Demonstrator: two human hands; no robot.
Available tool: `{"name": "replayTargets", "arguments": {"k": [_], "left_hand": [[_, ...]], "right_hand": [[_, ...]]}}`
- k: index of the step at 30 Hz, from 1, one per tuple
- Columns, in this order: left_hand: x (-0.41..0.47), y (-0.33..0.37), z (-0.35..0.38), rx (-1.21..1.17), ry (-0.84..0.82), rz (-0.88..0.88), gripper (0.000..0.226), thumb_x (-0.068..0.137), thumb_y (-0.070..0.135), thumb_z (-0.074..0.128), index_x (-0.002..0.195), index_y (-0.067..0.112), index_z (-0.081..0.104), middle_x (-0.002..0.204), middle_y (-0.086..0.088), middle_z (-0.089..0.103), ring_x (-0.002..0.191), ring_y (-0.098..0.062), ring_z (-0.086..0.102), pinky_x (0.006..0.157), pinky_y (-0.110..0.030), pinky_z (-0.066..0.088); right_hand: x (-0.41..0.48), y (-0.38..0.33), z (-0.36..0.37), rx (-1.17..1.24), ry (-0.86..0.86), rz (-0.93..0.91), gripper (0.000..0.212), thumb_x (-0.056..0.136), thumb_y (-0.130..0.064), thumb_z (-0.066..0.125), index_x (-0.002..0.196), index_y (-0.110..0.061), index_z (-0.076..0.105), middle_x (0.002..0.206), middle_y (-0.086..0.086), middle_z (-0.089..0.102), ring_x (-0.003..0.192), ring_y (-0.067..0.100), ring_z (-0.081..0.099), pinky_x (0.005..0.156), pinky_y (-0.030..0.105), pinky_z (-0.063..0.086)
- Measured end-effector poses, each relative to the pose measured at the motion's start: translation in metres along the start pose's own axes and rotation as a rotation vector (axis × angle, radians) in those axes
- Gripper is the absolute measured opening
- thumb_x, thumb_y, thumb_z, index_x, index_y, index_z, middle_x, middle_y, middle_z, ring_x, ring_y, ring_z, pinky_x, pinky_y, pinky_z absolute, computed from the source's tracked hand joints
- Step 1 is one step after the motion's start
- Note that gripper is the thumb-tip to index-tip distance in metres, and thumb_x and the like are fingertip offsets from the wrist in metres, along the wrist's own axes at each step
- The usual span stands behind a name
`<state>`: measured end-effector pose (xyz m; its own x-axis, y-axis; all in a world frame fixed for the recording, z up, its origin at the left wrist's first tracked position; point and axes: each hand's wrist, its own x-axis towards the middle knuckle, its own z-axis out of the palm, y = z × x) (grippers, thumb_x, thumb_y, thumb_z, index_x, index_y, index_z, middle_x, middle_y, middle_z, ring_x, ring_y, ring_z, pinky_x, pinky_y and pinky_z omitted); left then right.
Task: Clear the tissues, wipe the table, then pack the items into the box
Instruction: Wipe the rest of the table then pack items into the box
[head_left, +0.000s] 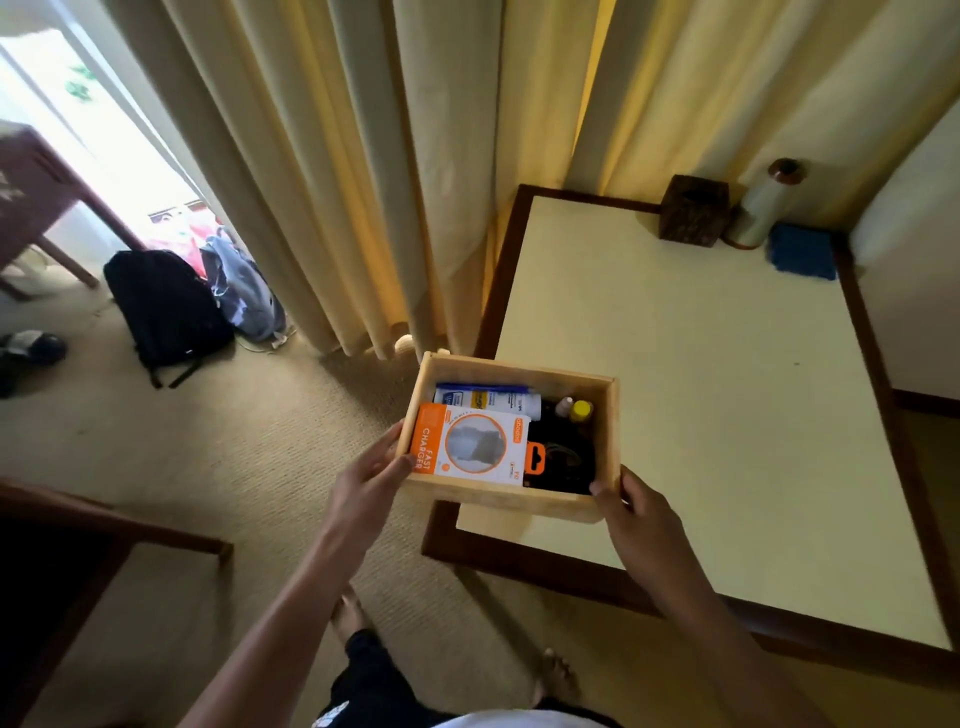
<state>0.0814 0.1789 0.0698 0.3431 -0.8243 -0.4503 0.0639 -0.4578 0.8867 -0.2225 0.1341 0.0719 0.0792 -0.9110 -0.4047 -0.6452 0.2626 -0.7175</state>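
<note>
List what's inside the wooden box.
The wooden box holds a charger pack, white tube, blue pen, yellow-capped bottle and black item. Anything beneath them is covered.

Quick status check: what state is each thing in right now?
Wooden box: lidless, packed, held over the table's left edge.
Charger pack: lying on top inside the box.
Left hand: grips the box's left wall.
Right hand: grips its near right corner.
Blue cloth: lying at the table's far right corner.
Paper roll: upright beside the cloth.
</note>
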Motion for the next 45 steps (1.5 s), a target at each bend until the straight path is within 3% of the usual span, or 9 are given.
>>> {"name": "replayTargets", "arguments": {"k": [7, 12, 15, 17, 26, 30, 35, 42, 45], "left_hand": [[0.070, 0.028, -0.114, 0.045, -0.048, -0.004, 0.051, 0.091, 0.035, 0.070, 0.140, 0.039, 0.061, 0.114, 0.003, 0.077, 0.107, -0.010, 0.071, 0.107, -0.044, 0.052], [0.121, 0.061, -0.172, 0.069, -0.171, 0.038, 0.042, 0.101, 0.012, 0.060, 0.142, 0.023, 0.061, 0.105, 0.000, 0.078, 0.084, 0.001, 0.071, 0.071, -0.013, 0.054], [0.154, 0.078, -0.190, 0.074, -0.216, 0.048, 0.044, 0.100, 0.017, 0.062, 0.144, 0.025, 0.060, 0.113, -0.001, 0.077, 0.093, -0.004, 0.072, 0.085, -0.024, 0.056], [0.174, 0.092, -0.193, 0.090, -0.233, 0.074, 0.043, 0.100, 0.019, 0.063, 0.141, 0.032, 0.062, 0.112, 0.002, 0.078, 0.092, -0.006, 0.071, 0.090, -0.032, 0.053], [0.252, 0.153, -0.146, 0.104, -0.401, 0.146, 0.034, 0.101, 0.017, 0.062, 0.125, 0.041, 0.067, 0.107, 0.002, 0.079, 0.090, -0.009, 0.072, 0.074, -0.023, 0.056], [0.298, 0.176, -0.105, 0.183, -0.412, 0.147, 0.041, 0.091, 0.031, 0.064, 0.125, 0.054, 0.066, 0.111, 0.003, 0.078, 0.107, -0.023, 0.072, 0.099, -0.052, 0.056], [0.332, 0.200, -0.057, 0.163, -0.436, 0.175, 0.047, 0.092, 0.027, 0.061, 0.137, 0.043, 0.063, 0.114, 0.003, 0.077, 0.105, -0.023, 0.074, 0.095, -0.057, 0.058], [0.373, 0.238, 0.016, 0.180, -0.379, 0.209, 0.051, 0.098, 0.026, 0.062, 0.146, 0.041, 0.054, 0.115, 0.007, 0.077, 0.103, -0.012, 0.071, 0.099, -0.044, 0.056], [0.397, 0.251, 0.050, 0.167, -0.379, 0.213, 0.052, 0.100, 0.023, 0.060, 0.150, 0.037, 0.050, 0.120, 0.006, 0.074, 0.102, -0.009, 0.066, 0.096, -0.037, 0.052]], "right_hand": [[0.024, -0.093, 0.100, 0.066, 0.075, 0.052, 0.055, 0.099, -0.053, 0.055, 0.142, -0.018, 0.052, 0.123, 0.001, 0.066, 0.113, 0.019, 0.062, 0.084, 0.034, 0.051], [0.039, -0.157, 0.151, 0.173, 0.160, 0.077, 0.054, 0.093, -0.053, 0.065, 0.137, -0.024, 0.053, 0.121, -0.005, 0.065, 0.112, 0.016, 0.062, 0.075, 0.025, 0.051], [0.050, -0.180, 0.167, 0.218, 0.209, 0.071, 0.070, 0.084, -0.058, 0.073, 0.142, -0.027, 0.048, 0.126, -0.008, 0.064, 0.115, 0.015, 0.061, 0.089, 0.036, 0.057], [0.060, -0.194, 0.170, 0.243, 0.249, 0.058, 0.070, 0.083, -0.053, 0.078, 0.141, -0.027, 0.048, 0.124, -0.010, 0.064, 0.113, 0.012, 0.062, 0.084, 0.029, 0.055], [0.122, -0.219, 0.145, 0.229, 0.466, 0.071, 0.064, 0.086, -0.045, 0.078, 0.139, -0.022, 0.051, 0.125, -0.003, 0.066, 0.113, 0.018, 0.064, 0.078, 0.025, 0.050], [0.159, -0.227, 0.114, 0.246, 0.580, 0.074, 0.066, 0.081, -0.054, 0.078, 0.136, -0.027, 0.054, 0.123, -0.004, 0.068, 0.109, 0.016, 0.065, 0.087, 0.036, 0.055], [0.203, -0.227, 0.077, 0.268, 0.739, 0.081, 0.076, 0.068, -0.066, 0.079, 0.130, -0.027, 0.059, 0.118, -0.005, 0.069, 0.110, 0.018, 0.066, 0.088, 0.046, 0.060], [0.273, -0.228, 0.032, 0.222, 0.791, 0.159, 0.062, 0.086, -0.038, 0.080, 0.138, -0.013, 0.055, 0.110, 0.000, 0.069, 0.104, 0.023, 0.069, 0.075, 0.022, 0.051], [0.311, -0.226, 0.008, 0.231, 0.738, 0.243, 0.077, 0.091, -0.043, 0.074, 0.153, -0.013, 0.041, 0.130, 0.008, 0.066, 0.115, 0.029, 0.066, 0.089, 0.036, 0.051]]}}
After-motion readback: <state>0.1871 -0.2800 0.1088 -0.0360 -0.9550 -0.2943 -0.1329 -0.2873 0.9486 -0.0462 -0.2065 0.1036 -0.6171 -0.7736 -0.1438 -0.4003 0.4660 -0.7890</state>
